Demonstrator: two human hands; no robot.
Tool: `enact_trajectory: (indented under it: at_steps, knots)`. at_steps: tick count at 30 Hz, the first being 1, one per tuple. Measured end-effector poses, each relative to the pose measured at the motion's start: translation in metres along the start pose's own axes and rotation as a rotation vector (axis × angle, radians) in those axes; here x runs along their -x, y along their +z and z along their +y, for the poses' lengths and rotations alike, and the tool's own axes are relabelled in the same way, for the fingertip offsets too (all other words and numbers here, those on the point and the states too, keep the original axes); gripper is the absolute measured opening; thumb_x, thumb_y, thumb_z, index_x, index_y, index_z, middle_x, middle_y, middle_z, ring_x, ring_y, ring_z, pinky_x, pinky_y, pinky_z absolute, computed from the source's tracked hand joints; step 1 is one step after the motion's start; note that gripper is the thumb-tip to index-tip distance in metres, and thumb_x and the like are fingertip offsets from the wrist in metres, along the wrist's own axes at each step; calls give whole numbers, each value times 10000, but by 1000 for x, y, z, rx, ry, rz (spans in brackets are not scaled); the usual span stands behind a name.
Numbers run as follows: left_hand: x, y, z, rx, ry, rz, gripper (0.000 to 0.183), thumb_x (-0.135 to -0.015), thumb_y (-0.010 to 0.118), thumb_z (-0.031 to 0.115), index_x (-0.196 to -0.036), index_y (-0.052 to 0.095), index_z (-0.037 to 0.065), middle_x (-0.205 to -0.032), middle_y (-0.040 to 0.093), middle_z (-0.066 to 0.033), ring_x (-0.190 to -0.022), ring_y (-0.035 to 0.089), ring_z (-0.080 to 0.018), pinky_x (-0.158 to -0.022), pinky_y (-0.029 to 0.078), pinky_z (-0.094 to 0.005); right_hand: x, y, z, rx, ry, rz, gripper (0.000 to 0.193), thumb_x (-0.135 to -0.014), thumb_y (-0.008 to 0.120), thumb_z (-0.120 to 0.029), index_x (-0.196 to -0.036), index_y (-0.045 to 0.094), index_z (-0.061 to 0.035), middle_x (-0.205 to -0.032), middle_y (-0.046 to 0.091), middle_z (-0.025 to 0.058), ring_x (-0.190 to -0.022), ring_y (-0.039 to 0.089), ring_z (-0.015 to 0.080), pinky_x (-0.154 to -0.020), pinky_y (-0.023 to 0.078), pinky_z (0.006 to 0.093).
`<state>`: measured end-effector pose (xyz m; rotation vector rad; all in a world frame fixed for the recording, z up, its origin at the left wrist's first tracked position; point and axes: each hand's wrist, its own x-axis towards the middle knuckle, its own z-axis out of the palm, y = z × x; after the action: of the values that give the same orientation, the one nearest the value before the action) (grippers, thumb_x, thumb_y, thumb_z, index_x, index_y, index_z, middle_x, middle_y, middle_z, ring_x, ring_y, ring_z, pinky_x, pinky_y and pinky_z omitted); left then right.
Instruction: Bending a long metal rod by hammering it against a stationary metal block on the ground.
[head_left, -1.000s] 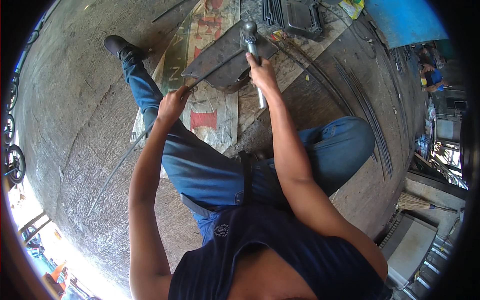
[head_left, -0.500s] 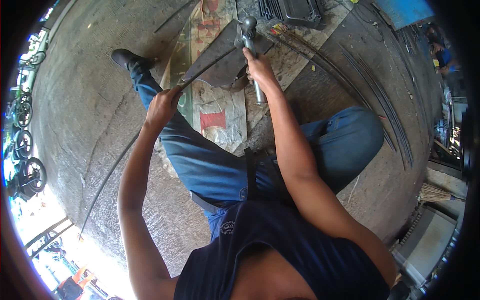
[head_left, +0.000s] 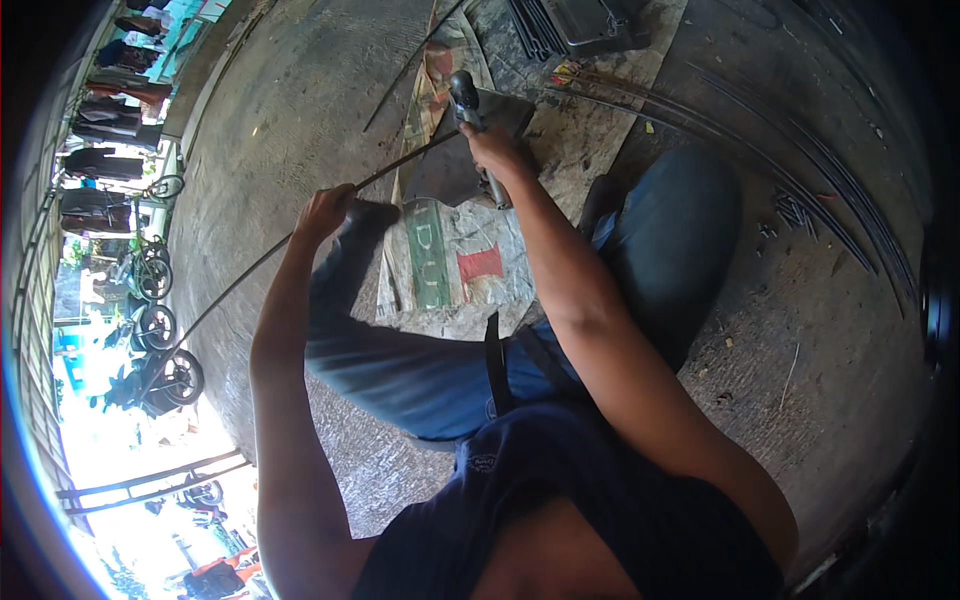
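Left leg (head_left: 390, 370) now folded, foot drawn in from upper left. Left hand (head_left: 322, 212): fingers wrapped round a dark rod (head_left: 404, 162), which reaches the metal plate (head_left: 445, 180), upper middle. Right hand (head_left: 492, 150) grips a hammer (head_left: 464, 98). Printed sheet (head_left: 505, 290) on rough floor (head_left: 230, 150). Motorbikes (head_left: 160, 385) far left; hanging clothes (head_left: 105, 165) newly visible above.

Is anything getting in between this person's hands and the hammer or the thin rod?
Nothing visible does: the left hand grips the rod directly, and the right hand grips the hammer directly. The rod's far end is hard to make out near the hammer.
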<state>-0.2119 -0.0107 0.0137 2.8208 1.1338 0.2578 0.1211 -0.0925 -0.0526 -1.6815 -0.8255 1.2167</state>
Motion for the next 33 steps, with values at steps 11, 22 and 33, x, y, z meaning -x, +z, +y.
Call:
enact_trajectory:
  at_steps: [11, 22, 33]
  knots:
    - [11, -3, 33, 23, -198, -28, 221, -865, 650, 224, -923, 690, 15, -746, 664, -173, -624, 654, -234, -587, 488, -343, -21, 0, 32, 98, -33, 41, 617, -889, 505, -552, -654, 601, 11, -555, 599, 106, -559, 652, 254, -544, 492, 377]
    - [53, 95, -15, 324, -292, -12, 231, -876, 637, 230, -960, 697, 23, -806, 685, -163, -646, 642, -210, -642, 503, -334, -18, 21, 32, 318, -119, 112, 594, -884, 531, -529, -665, 586, 20, -578, 604, 146, -507, 633, 261, -501, 483, 389]
    - [63, 100, -17, 474, -336, 10, 232, -862, 638, 223, -948, 697, 16, -807, 671, -191, -680, 667, -265, -651, 508, -353, 4, -5, 4, -101, 4, 105, 300, -913, 601, -323, -875, 549, -30, -550, 446, -14, -399, 429, 83, -358, 364, 250]
